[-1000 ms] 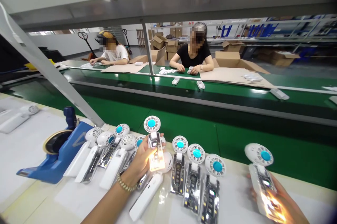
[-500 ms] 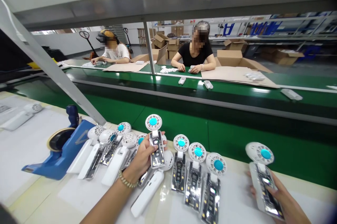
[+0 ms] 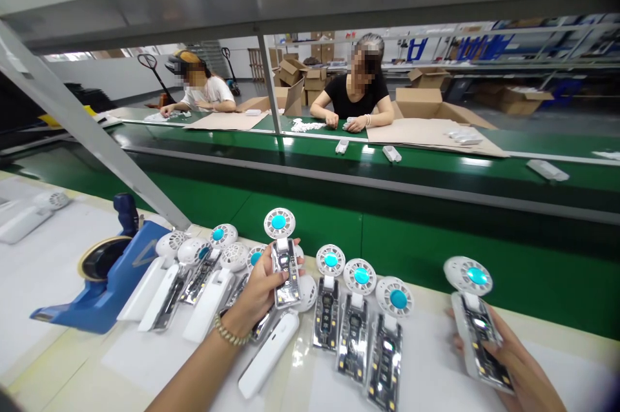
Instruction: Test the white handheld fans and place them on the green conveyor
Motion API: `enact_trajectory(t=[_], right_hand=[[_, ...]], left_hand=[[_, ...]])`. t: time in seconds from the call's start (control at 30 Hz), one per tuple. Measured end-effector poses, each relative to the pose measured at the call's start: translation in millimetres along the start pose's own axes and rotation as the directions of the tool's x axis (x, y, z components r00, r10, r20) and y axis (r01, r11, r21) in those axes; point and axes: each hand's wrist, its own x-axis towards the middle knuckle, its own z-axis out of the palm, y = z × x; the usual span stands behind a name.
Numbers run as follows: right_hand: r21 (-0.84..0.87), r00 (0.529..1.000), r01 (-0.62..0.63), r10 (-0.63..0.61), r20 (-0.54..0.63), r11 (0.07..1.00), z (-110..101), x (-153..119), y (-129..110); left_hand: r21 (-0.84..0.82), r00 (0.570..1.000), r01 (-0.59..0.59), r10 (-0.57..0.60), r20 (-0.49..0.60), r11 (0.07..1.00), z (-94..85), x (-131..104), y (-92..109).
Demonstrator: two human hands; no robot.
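My left hand (image 3: 264, 289), with a beaded bracelet at the wrist, grips a small fan (image 3: 287, 276) upright by its clear handle, its round white head with a blue centre facing me. At the right, my right hand (image 3: 508, 354) is wrapped round another such fan (image 3: 479, 334), its thumb on the handle's front. Between my hands a row of three fans (image 3: 352, 338) lies on the worktable (image 3: 431, 392). Several more fans (image 3: 201, 276) lie left of my left hand, some with white handle covers. A white-handled one (image 3: 269, 357) lies below it.
A blue tape dispenser (image 3: 101, 299) stands at the left. Beyond the table runs a green conveyor (image 3: 310, 205) carrying white casings (image 3: 391, 154). Two people sit across it, near cardboard sheets (image 3: 436, 134). A slanted metal post (image 3: 97, 128) and overhead beam (image 3: 290, 2) frame the view.
The view has shifted slightly. The fan in my right hand has moved a little left and turned slightly. White casings on the conveyor have slid right. My left hand keeps its hold.
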Motion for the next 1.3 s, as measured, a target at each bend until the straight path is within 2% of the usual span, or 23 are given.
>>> enact_trajectory(t=[0.2,0.47,0.7,0.87,1.07,1.17,1.3], right_hand=[[-0.012,0.999,0.02,-0.02,-0.028,1.0,8.4,-7.0,-3.2],[-0.053,0.998,-0.042,0.039,-0.044,0.998,-2.0,0.6,-1.9],[-0.072,0.999,0.006,-0.01,-0.051,0.997,6.6,-6.6,-4.0],[-0.123,0.998,0.035,-0.042,-0.052,0.992,5.1,-5.1,-1.8],[-0.064,0.999,0.007,-0.009,-0.04,0.998,8.8,-6.5,-3.3],[-0.045,1.0,-0.014,0.013,-0.024,0.999,4.2,-4.2,-4.3],[-0.071,0.996,-0.087,0.086,-0.014,0.994,-12.8,0.8,-6.2]], left_hand=[[0.001,1.0,0.014,-0.014,-0.007,1.0,-0.1,0.0,0.6],[0.001,1.0,-0.01,0.01,-0.011,1.0,0.5,1.3,0.3],[0.006,1.0,0.01,-0.01,0.018,1.0,-3.3,1.2,-0.6],[0.002,1.0,0.009,-0.009,0.006,1.0,-1.4,1.0,0.6],[-0.005,1.0,0.012,-0.012,0.016,1.0,0.2,0.7,2.0],[-0.023,1.0,0.023,-0.023,-0.001,0.999,0.0,0.1,1.7],[-0.055,0.999,0.043,-0.042,0.003,0.998,-1.5,-0.4,1.6]])
